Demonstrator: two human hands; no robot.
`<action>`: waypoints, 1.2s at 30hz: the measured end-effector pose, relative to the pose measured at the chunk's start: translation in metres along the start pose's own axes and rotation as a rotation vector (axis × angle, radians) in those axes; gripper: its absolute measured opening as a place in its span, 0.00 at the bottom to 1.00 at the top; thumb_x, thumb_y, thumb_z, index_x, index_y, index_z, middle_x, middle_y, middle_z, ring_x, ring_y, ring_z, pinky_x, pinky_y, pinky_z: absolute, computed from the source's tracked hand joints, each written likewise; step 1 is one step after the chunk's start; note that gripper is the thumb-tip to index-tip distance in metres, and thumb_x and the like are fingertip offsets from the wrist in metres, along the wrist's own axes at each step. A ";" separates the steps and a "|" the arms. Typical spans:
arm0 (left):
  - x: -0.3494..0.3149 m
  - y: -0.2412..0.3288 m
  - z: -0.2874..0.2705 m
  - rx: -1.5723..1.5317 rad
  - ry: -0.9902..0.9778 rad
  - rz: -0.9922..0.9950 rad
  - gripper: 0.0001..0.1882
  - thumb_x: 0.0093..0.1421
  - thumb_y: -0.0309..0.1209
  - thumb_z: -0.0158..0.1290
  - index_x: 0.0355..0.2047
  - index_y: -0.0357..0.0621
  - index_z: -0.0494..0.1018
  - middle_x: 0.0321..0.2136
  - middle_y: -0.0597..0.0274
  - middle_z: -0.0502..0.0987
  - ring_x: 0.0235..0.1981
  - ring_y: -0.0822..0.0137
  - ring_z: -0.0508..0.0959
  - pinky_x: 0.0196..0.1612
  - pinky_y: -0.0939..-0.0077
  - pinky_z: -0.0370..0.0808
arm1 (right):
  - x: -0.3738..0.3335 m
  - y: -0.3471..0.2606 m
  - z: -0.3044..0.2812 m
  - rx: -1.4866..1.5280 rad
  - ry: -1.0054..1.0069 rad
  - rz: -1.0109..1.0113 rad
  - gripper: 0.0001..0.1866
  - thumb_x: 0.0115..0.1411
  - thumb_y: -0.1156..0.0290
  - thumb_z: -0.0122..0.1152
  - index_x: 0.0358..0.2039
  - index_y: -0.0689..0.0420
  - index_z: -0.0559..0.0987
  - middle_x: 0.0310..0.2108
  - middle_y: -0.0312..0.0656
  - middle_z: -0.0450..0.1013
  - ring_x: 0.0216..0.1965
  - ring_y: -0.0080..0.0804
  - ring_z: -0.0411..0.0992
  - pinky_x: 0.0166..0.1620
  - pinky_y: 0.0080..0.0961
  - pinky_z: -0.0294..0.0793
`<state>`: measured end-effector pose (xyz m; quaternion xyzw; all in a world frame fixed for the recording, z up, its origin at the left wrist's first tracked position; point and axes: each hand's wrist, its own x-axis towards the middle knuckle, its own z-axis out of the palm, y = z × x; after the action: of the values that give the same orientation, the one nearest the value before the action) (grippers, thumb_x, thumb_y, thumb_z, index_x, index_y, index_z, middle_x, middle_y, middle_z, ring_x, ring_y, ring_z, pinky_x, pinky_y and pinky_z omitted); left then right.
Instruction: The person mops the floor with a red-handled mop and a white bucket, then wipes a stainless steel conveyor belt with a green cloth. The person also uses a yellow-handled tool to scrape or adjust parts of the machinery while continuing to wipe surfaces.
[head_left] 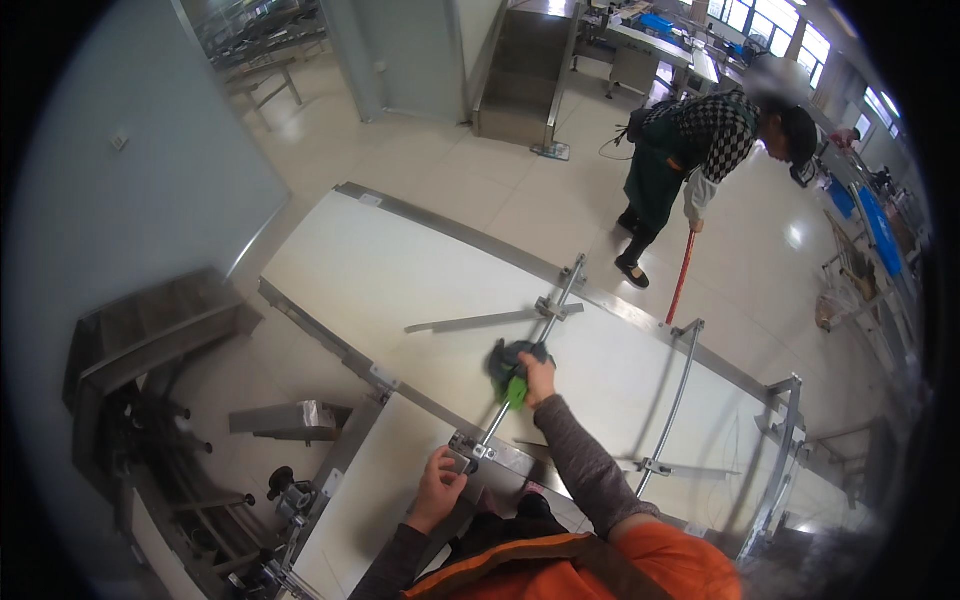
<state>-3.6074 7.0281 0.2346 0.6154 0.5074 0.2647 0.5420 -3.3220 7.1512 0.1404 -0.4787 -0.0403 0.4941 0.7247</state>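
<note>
My right hand (538, 379) is closed around a dark grey cloth (503, 362) with a bright green patch (516, 392). The cloth is bunched against a metal rod (497, 424) that crosses a white conveyor belt (400, 262). At the belt's near edge, my left hand (437, 492) has its thumb and fingers apart, beside a metal bracket (462, 460) at the rod's lower end. Its fingertips seem to touch the bracket. A thin metal guide bar (470, 322) reaches left over the belt from a clamp (546, 307) higher on the rod.
Further right, a curved rod (672, 405) spans the belt. Beyond the belt, a person in a checked top and green apron (660, 170) bends over a red pole (682, 277). Steel machine parts (165, 320) stand at left, near a grey wall (120, 170). Workbenches (650, 50) line the back.
</note>
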 end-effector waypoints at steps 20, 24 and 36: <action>-0.005 0.049 0.056 -0.288 -0.354 0.126 0.33 0.57 0.24 0.56 0.62 0.47 0.57 0.53 0.52 0.65 0.41 0.70 0.73 0.41 0.76 0.74 | -0.154 -0.186 -0.022 -0.524 -0.431 0.305 0.20 0.59 0.66 0.61 0.48 0.65 0.74 0.43 0.41 0.76 0.43 0.28 0.74 0.49 0.25 0.73; 0.028 0.046 0.087 0.224 -0.357 0.499 0.44 0.57 0.33 0.58 0.68 0.43 0.44 0.62 0.37 0.53 0.63 0.48 0.58 0.59 0.59 0.64 | -0.154 -0.178 -0.079 -1.912 0.017 -0.560 0.28 0.58 0.50 0.60 0.49 0.60 0.77 0.43 0.47 0.76 0.44 0.37 0.75 0.49 0.31 0.72; 0.109 0.093 0.237 0.859 -0.440 -0.231 0.60 0.46 0.74 0.46 0.69 0.64 0.31 0.67 0.36 0.25 0.64 0.22 0.29 0.58 0.23 0.40 | -0.346 -0.179 -0.355 -0.790 0.558 -0.382 0.08 0.61 0.72 0.57 0.37 0.63 0.78 0.31 0.38 0.76 0.30 0.23 0.74 0.35 0.19 0.74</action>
<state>-3.3308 7.0419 0.2326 0.7644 0.5088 -0.1663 0.3594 -3.1882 6.6483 0.2239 -0.8133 -0.1156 0.1537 0.5491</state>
